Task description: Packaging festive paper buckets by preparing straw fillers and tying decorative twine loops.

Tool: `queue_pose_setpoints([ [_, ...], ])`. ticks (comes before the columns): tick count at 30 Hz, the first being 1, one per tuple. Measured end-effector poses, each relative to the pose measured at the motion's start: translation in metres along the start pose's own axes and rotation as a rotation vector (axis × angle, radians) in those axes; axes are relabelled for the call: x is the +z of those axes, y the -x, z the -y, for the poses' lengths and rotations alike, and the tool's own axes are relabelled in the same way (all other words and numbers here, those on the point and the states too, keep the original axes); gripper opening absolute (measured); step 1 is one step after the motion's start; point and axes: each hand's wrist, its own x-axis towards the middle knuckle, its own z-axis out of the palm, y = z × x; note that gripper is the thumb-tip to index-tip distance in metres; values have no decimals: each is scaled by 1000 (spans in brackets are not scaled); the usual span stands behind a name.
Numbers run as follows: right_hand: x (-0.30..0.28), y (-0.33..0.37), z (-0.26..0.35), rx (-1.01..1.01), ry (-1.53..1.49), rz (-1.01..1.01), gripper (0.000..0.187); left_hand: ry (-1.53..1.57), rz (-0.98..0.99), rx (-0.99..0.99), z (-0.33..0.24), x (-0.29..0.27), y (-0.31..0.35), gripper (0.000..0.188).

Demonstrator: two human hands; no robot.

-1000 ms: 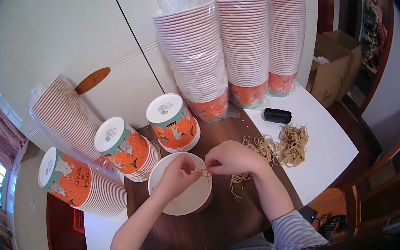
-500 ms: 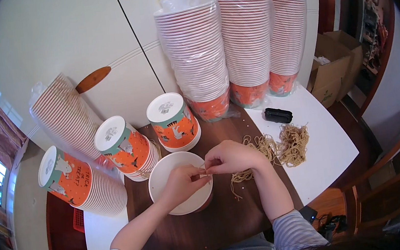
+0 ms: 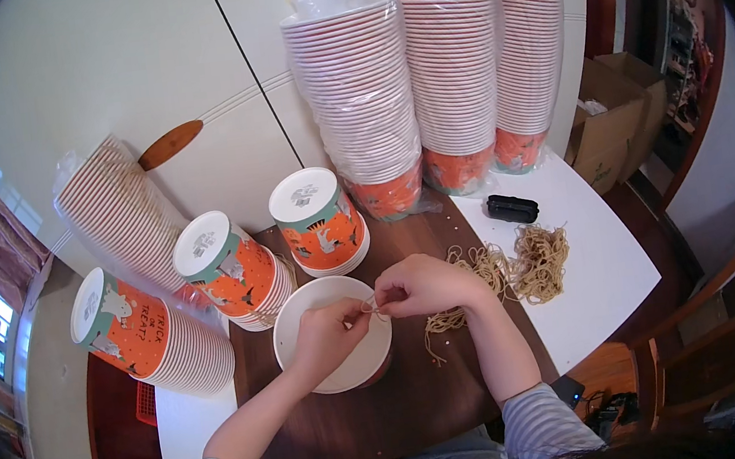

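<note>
Over the open white paper bucket (image 3: 337, 373), my two hands meet fingertip to fingertip. My left hand (image 3: 329, 333) is closed in a pinch on a thin tan cord (image 3: 378, 311). My right hand (image 3: 428, 286) pinches the same cord from the other side, its palm turned down. A small curve of the cord shows between the fingers; its ends are too fine to make out. Just right of my right hand lie two tangled heaps of tan cords, the nearer cord heap (image 3: 480, 264) and the farther cord heap (image 3: 542, 266).
Upside-down stacks of orange paper buckets (image 3: 323, 234) stand behind and left of the open one. Tall plastic-wrapped bucket stacks (image 3: 358, 104) rise at the back. A black case (image 3: 512, 208) lies beyond the cords. A wooden chair (image 3: 715, 335) is at the right.
My left fingertips have shifted slightly up and away from the right ones. More of the cord shows between the hands now.
</note>
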Motion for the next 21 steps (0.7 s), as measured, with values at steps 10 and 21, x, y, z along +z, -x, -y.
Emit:
queue_pose_setpoints([
  [10, -1, 1, -3, 1, -6, 11, 17, 363, 168, -230, 11, 0, -6, 13],
  [21, -1, 1, -3, -9, 19, -16, 17, 588, 197, -399, 4, 1, -10, 13],
])
